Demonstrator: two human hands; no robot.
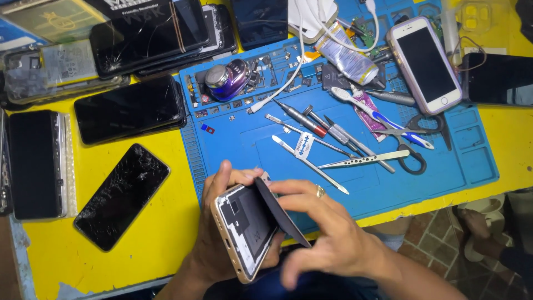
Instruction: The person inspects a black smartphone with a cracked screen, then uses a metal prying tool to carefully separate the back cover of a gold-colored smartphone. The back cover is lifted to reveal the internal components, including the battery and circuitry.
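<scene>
Opened gold phone [244,230] gripped in left hand [219,233], right hand [327,233] pinching its dark panel [283,214], white-labelled spudger [308,158] on blue mat [472,161]

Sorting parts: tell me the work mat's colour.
Blue: the work mat on the yellow table, head view.

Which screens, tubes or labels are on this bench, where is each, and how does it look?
Cracked phone: left, yellow table, black shattered glass.
White phone: upper right, blue mat, dark screen.
Glue tube: top centre, crumpled silver.
Opened phone: left hand, gold frame; right hand lifts dark panel.
</scene>
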